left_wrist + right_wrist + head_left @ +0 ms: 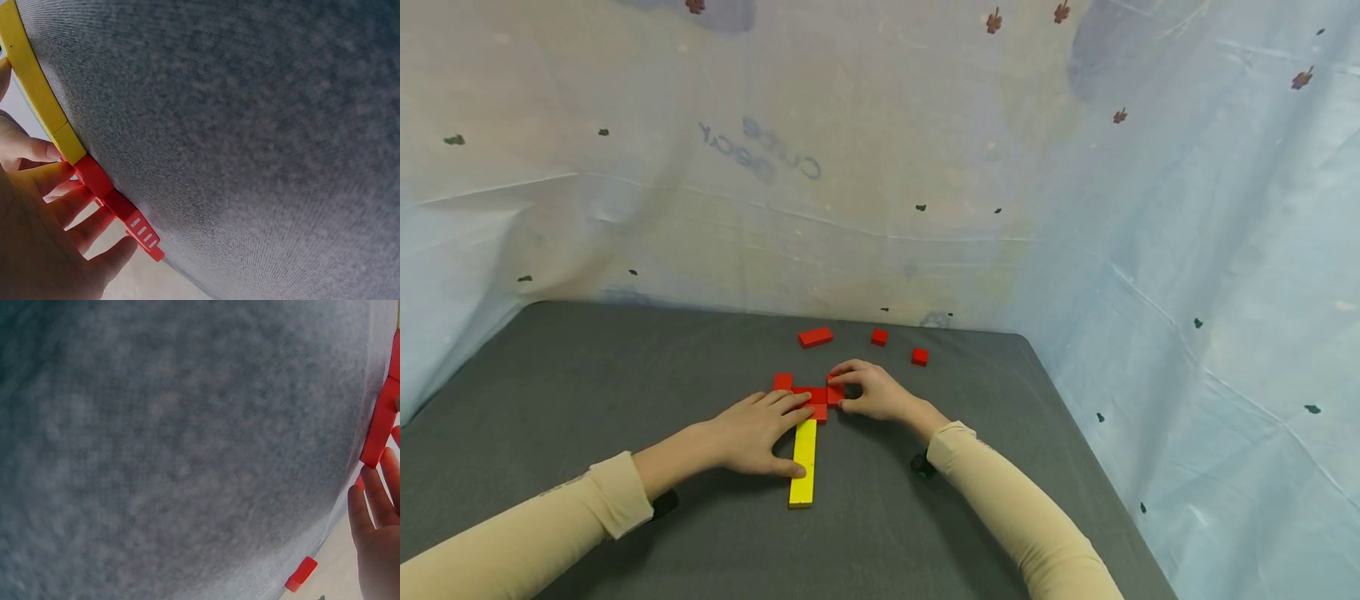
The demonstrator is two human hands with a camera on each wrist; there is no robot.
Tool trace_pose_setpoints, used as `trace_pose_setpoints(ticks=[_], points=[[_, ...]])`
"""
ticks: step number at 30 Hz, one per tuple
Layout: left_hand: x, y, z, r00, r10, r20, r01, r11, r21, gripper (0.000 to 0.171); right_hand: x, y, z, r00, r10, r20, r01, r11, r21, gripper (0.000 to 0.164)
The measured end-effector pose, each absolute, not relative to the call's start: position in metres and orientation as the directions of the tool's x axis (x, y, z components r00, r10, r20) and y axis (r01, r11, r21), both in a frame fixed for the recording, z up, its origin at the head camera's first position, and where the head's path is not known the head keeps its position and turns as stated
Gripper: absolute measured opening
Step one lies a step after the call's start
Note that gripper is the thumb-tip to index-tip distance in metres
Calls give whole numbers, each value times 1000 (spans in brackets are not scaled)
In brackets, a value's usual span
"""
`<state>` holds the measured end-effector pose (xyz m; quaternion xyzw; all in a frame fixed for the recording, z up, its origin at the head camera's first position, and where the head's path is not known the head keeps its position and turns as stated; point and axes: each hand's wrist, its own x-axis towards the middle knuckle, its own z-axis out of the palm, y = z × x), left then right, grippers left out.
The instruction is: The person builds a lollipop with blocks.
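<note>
Right red block: on surface, at right end of middle red blocks; touching or just beside, can't tell
Long axis: near-far
Nearer hand: right hand, on right side, pinching block between thumb and fingers
Left hand: unclenched, spread over middle red blocks, thumb on yellow bar

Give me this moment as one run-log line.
left grip: on central red blocks, thumb on yellow strip | right grip: pinches right-end red block | farther off: longer red block, two smaller red blocks
</note>
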<state>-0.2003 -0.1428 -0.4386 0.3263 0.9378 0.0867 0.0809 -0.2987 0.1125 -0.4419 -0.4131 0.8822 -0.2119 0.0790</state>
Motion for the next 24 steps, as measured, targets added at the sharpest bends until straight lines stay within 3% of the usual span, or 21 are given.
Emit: trace_pose_setpoints(ticks=[14, 24], points=[[-201, -143, -437, -773, 625, -105, 593, 772, 231, 104, -297, 115, -442, -649, -759, 39, -697, 574, -431, 42], [-203, -147, -444, -786, 614, -75, 585, 776, 236, 104, -297, 132, -435, -722, -675, 154, -646, 577, -500, 43]])
